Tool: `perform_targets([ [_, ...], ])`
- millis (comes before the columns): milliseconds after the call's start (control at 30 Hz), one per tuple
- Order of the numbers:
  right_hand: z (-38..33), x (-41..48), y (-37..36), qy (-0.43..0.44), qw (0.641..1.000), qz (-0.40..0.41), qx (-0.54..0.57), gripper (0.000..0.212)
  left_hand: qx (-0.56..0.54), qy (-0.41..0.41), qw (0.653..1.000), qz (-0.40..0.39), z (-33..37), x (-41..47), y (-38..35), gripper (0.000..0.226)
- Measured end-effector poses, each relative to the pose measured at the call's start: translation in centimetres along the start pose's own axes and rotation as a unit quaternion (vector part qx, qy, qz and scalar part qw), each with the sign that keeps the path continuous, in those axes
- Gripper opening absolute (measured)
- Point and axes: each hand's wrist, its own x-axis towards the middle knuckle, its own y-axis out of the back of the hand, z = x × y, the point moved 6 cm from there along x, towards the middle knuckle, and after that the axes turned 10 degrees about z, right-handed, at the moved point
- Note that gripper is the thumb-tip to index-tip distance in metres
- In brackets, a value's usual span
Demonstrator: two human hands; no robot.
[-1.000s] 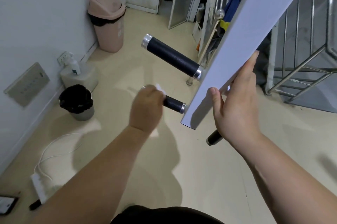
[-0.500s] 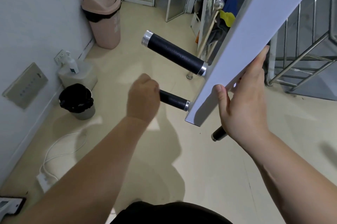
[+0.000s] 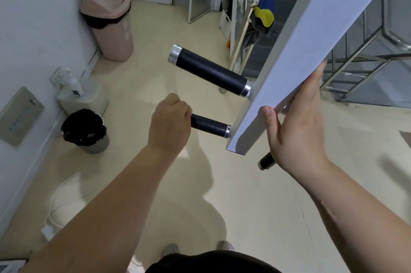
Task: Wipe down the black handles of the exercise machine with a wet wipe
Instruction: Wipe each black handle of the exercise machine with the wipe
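Two black handles with silver end rings stick out leftward from the white bar (image 3: 295, 57) of the exercise machine. The upper handle (image 3: 211, 71) is bare. My left hand (image 3: 170, 126) is closed in a fist around the outer end of the lower handle (image 3: 209, 125); the wet wipe is hidden inside the fist. My right hand (image 3: 295, 126) grips the lower edge of the white bar, thumb on the near face, fingers behind it. A third black handle end (image 3: 266, 161) pokes out below my right wrist.
A pink swing-top bin (image 3: 106, 19) stands in the far corner. A small black-lined bin (image 3: 85, 131) and a spray bottle (image 3: 72, 83) on a white container sit by the left wall. A white cable (image 3: 60, 201) lies on the floor. Steel railings (image 3: 364, 57) are at right.
A second ago a white corner of the wipe showed at my left hand's top; now it is hidden. My left hand has slid slightly along the lower handle toward the bar.
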Motion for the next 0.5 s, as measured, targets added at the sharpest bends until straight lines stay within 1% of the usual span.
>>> perform_targets([
  [67, -0.1, -0.1, -0.1, -0.002, 1.000, 0.000, -0.005, 0.090, 0.009, -0.010, 1.000, -0.002, -0.2, 0.3, 0.5, 0.017],
  [167, -0.1, -0.1, -0.1, -0.004, 1.000, 0.002, -0.007, 0.090, -0.012, -0.027, 0.998, -0.057, 3.3, -1.0, -0.8, 0.021],
  [200, -0.1, -0.2, -0.1, -0.002, 1.000, 0.003, -0.006, 0.090, -0.043, -0.041, 0.996, -0.071, 4.4, -1.9, -1.1, 0.019],
  [233, -0.1, -0.2, -0.1, 0.000, 1.000, 0.004, -0.005, 0.090, -0.065, -0.073, 0.992, -0.080, 5.2, -2.6, -1.2, 0.014],
  [267, -0.1, -0.2, -0.1, 0.002, 1.000, 0.005, -0.004, 0.090, -0.084, -0.097, 0.987, -0.100, 5.5, -3.3, -1.0, 0.016],
  [300, 0.0, -0.2, 0.0, 0.003, 1.000, 0.006, -0.003, 0.090, -0.090, -0.120, 0.983, -0.106, 4.9, -3.5, -0.8, 0.023],
  [367, 0.0, -0.2, 0.0, 0.003, 1.000, 0.006, -0.006, 0.089, -0.075, -0.171, 0.978, -0.097, 3.2, -2.7, -0.1, 0.032],
  [400, -0.1, -0.3, 0.0, 0.002, 1.000, 0.005, -0.008, 0.089, -0.056, -0.194, 0.976, -0.084, 2.6, -2.0, 0.6, 0.028],
  [433, -0.2, -0.3, 0.1, 0.000, 1.000, 0.004, -0.010, 0.089, -0.034, -0.199, 0.977, -0.073, 1.6, -1.3, 1.1, 0.021],
  [467, -0.2, -0.4, 0.1, -0.003, 1.000, 0.004, -0.011, 0.090, -0.022, -0.194, 0.979, -0.057, 0.7, -0.4, 1.5, 0.024],
  [500, -0.2, -0.4, 0.1, -0.006, 1.000, 0.004, -0.013, 0.091, -0.019, -0.191, 0.981, -0.042, 0.0, 0.4, 1.8, 0.036],
])
